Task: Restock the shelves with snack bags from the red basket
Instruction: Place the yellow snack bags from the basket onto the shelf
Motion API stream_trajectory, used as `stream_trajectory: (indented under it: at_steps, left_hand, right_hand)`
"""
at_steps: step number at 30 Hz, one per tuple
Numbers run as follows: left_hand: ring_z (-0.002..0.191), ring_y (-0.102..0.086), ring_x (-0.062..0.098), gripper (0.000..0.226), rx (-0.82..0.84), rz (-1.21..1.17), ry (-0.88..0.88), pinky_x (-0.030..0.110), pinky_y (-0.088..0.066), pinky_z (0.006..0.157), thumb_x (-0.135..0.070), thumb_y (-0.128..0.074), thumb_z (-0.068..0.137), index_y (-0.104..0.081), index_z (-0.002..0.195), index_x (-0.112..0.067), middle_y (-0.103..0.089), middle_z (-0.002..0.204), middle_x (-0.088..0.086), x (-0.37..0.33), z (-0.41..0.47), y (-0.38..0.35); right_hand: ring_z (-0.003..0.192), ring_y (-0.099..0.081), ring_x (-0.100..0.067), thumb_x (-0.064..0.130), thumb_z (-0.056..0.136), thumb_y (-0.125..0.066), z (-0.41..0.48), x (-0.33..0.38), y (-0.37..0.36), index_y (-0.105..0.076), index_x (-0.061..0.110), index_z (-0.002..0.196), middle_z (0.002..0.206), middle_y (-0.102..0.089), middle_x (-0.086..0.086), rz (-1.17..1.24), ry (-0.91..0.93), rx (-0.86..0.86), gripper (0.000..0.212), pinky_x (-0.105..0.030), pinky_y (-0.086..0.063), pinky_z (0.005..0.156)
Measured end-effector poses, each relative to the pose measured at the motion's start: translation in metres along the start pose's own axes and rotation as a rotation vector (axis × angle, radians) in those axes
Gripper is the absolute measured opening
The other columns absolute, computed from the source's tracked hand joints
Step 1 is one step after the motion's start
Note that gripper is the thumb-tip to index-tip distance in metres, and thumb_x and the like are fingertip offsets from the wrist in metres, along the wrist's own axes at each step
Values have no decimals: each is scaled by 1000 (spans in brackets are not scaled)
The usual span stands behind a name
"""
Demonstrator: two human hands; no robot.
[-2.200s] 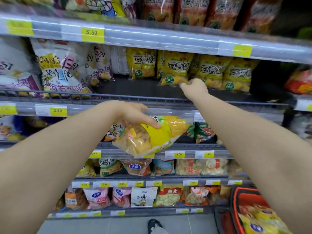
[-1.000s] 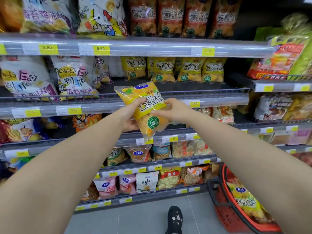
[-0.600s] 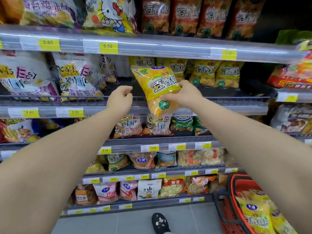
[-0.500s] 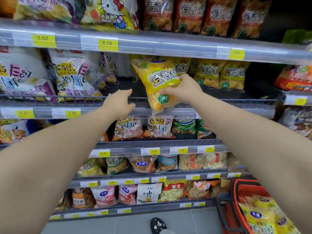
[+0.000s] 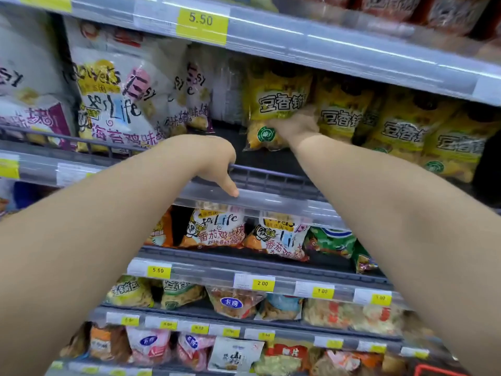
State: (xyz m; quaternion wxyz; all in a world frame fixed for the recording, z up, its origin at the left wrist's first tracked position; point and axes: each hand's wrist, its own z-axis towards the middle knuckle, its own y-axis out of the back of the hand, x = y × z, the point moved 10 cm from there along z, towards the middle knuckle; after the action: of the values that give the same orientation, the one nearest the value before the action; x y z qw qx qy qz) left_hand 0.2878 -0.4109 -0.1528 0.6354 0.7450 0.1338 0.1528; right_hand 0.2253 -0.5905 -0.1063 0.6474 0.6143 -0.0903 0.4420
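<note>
One yellow snack bag (image 5: 273,104) was the thing that mattered. It was up on the shelf (image 5: 271,158), past the wire rail (image 5: 271,178). It stood tall, its long side going up and down, front facing out. It was at the left end of a row of yellow bags (image 5: 406,126) just like it, and it touched the first of them. On its other side was a gap, then the white bags (image 5: 122,104).

The right hand (image 5: 295,126) was the nearer one. It reached over the rail and held the bag by its right edge, low down. Its fingers were tucked in by the next bag, so I could not see them well. I could not tell if the bag's bottom sat on the shelf or hung just over it. I thought the next job was to let go and pull that hand straight back without tipping the bag.

The left hand (image 5: 214,158) held no bag. It was lower and to the left, with its fingers bent over the wire rail and its thumb on the clear price strip (image 5: 271,202). Only a corner of the red basket (image 5: 423,366) showed, far down on the right.
</note>
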Motion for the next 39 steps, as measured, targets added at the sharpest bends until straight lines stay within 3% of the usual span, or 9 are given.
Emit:
stream_trajectory:
  at_steps: [5,9,16,20,22,24,27,31,39]
  left_hand:
    - [88,-61,22,67,109,76,1,33,-49,73,-66,-68,69,-65,107,-10,-63,94,0,-5,10,4]
    - [92,-57,22,75,122,122,19,34,-48,75,-65,-69,69,-60,119,-9,-51,85,-5,-11,13,10]
    - [106,-57,27,80,141,93,69,40,-50,90,-60,-69,74,-52,132,-6,-57,115,4,-9,-1,6]
    - [114,-54,29,78,103,84,163,41,-47,94,-62,-67,75,-51,131,-10,-56,123,6,-4,-18,5]
    - [114,-52,30,71,-35,133,225,44,-42,93,-64,-65,76,-52,125,-15,-56,118,5,-6,-35,12]
    - [127,-42,32,73,-197,161,204,52,-31,104,-58,-66,78,-43,133,-17,-46,135,9,-20,-53,15]
    - [145,-10,31,88,-271,89,91,56,-13,114,-51,-66,81,-18,149,-23,-10,159,9,-47,-76,1]
    - [147,3,30,101,-286,18,20,55,-12,114,-51,-67,80,0,152,-28,9,160,8,-97,-97,-15]
    - [142,-18,31,100,-154,-113,-125,52,-28,108,-60,-65,78,-5,152,-28,-6,159,8,-229,-135,-80]
  right_hand:
    - [136,-26,-32,65,69,-69,25,-1,-20,2,7,149,151,-16,-13,-64,-81,-16,121,-34,-26,108]
    - [136,-26,-31,70,59,-72,34,-7,-26,0,8,148,150,-17,-12,-66,-108,-38,131,-36,-25,109]
    - [140,-21,-33,80,64,-60,11,-5,-21,-2,1,149,153,-16,-19,-182,-54,57,129,-37,-22,111]
    - [129,-39,-34,70,75,-59,-29,-9,-2,-25,5,144,144,-32,-17,-215,-34,94,100,-38,-37,101]
    - [126,-41,-35,66,83,-52,-55,-13,13,-35,9,138,139,-39,-17,-284,13,107,81,-39,-39,99]
    - [123,-43,-36,61,88,-47,-89,-22,34,-43,10,133,135,-44,-18,-312,74,80,68,-42,-41,98]
    - [125,-42,-34,55,92,-44,-145,-43,67,-43,12,136,137,-43,-15,-434,166,15,62,-44,-38,100]
    - [142,-20,-28,61,88,-47,-205,-103,91,-25,21,147,155,-21,-10,-566,113,104,75,-48,-23,113]
    - [143,-15,-27,64,83,-54,-316,-255,156,-18,31,148,157,-13,-5,-611,-172,177,81,-52,-21,112]
